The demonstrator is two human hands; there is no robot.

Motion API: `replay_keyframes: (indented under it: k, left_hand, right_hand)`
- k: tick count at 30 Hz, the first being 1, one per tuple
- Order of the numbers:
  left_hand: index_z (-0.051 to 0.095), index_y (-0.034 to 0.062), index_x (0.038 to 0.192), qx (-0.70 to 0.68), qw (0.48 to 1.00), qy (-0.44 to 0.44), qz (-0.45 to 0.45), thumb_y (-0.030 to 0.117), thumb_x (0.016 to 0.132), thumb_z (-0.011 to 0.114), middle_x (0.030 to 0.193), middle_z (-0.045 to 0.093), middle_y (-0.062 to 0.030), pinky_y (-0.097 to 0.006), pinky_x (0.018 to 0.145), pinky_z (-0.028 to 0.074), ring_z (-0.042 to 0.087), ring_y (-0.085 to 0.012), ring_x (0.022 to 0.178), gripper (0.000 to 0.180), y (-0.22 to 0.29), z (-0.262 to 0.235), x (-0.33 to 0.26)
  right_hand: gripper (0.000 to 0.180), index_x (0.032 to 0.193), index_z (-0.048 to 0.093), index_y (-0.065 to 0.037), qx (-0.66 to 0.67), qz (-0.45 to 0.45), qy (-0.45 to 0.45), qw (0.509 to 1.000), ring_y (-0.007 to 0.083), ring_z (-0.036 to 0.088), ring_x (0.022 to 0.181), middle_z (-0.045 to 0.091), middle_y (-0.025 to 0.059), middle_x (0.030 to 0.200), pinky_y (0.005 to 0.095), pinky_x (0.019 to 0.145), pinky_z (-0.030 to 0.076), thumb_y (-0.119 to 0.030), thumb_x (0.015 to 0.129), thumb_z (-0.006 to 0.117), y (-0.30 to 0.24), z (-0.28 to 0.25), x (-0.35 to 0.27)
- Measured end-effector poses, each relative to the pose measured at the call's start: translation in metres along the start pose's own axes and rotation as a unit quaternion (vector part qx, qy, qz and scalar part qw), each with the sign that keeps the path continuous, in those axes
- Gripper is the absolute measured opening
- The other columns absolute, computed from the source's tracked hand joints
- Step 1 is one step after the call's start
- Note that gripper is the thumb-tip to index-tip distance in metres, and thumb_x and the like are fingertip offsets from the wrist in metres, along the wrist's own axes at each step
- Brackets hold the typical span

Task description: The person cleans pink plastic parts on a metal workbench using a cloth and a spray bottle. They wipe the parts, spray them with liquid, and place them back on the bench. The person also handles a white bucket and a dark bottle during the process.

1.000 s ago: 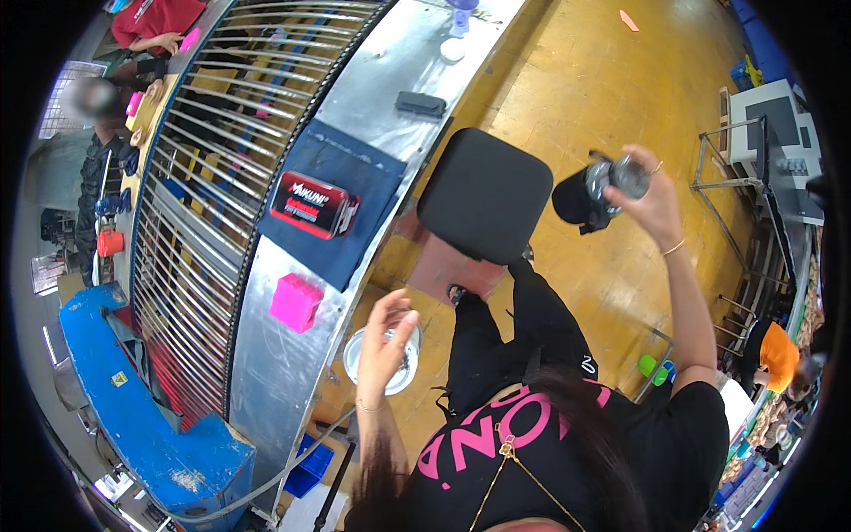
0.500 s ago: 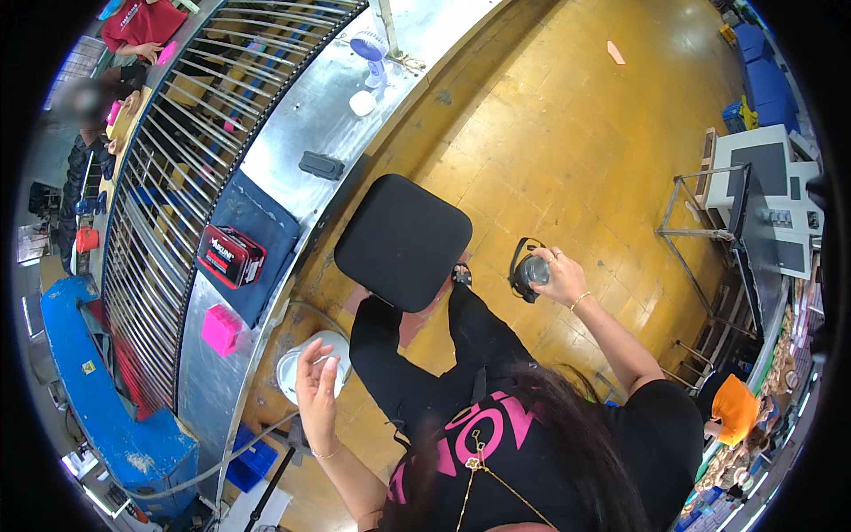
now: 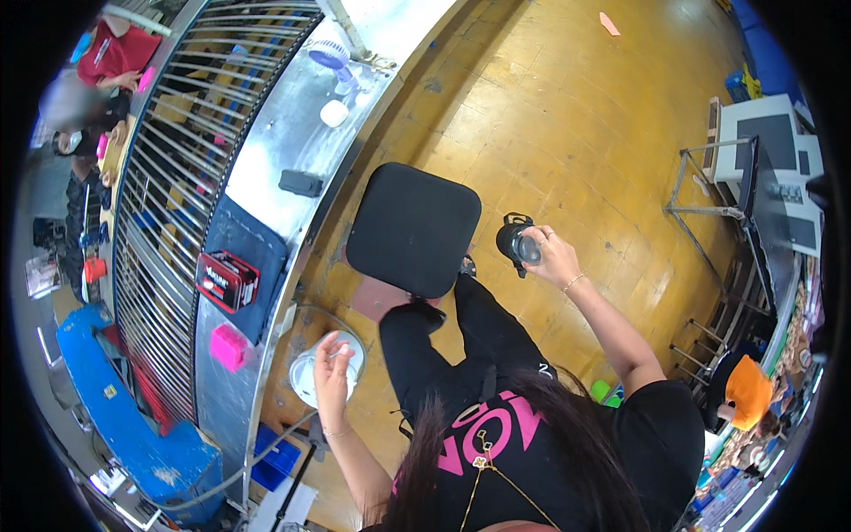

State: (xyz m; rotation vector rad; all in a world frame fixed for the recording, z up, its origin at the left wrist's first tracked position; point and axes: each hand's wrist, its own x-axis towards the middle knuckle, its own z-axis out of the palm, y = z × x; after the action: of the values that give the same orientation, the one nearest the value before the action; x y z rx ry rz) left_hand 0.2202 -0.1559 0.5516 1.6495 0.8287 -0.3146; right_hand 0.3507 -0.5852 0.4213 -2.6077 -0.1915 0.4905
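My right hand (image 3: 556, 259), out over the yellow floor, is closed round a clear, round-ended bottle (image 3: 527, 250). Its far end is black, with a loop or strap; the exact kind is hard to make out. My left hand (image 3: 333, 372) is raised with its fingers apart and slightly bent, and I see nothing in it. From this view it overlaps a white bucket (image 3: 356, 356) beside the metal counter; I cannot tell whether they touch. Ahead of my legs stands a stool with a black, round-cornered seat (image 3: 414, 229).
On the metal counter (image 3: 266, 182) at left lie a red-and-black case (image 3: 229, 281), a pink block (image 3: 230, 347), a dark box (image 3: 300, 183) and a small fan (image 3: 331, 58). Metal rollers (image 3: 177, 230) run behind it. A metal-framed stand (image 3: 705, 211) is at right. Other people work at far left.
The whole view has shifted a little. My right hand has tilted the bottle, so its black end shows more. My left hand's fingers have relaxed and come lower against the bucket.
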Motion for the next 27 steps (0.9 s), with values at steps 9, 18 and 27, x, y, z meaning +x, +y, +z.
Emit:
replay_keyframes:
  k: [9,18,27]
  left_hand:
    - [0.057,0.0036,0.126,0.221,0.933,-0.254,0.124,0.026,0.093,0.065,0.113,0.064,-0.0128,-0.033,0.087,0.050,0.064,-0.0195,0.098,0.040,-0.019,0.100,0.153]
    - [0.062,0.0050,0.115,0.436,0.824,-0.217,0.289,0.021,0.090,0.062,0.106,0.062,-0.0180,-0.046,0.090,0.048,0.060,-0.0371,0.103,0.030,-0.004,0.254,0.368]
    - [0.071,0.0126,0.107,0.713,0.574,-0.352,0.193,0.022,0.087,0.066,0.110,0.066,-0.0122,-0.042,0.089,0.052,0.064,-0.0313,0.105,0.023,-0.064,0.349,0.577]
  right_hand:
    - [0.065,0.121,0.051,-0.020,0.026,0.098,0.102,0.990,0.0307,0.062,0.105,0.058,0.0076,0.117,0.0413,0.084,0.054,-0.023,0.065,0.083,0.034,0.011,-0.003]
    - [0.062,0.118,0.050,-0.020,0.012,0.180,-0.005,0.984,0.0347,0.059,0.102,0.056,0.0116,0.110,0.0436,0.083,0.052,-0.016,0.064,0.081,0.108,0.041,0.043]
    - [0.065,0.121,0.049,-0.010,0.037,0.187,-0.044,0.981,0.0383,0.058,0.102,0.056,0.0168,0.107,0.0443,0.085,0.050,-0.015,0.064,0.081,0.199,0.088,0.120]
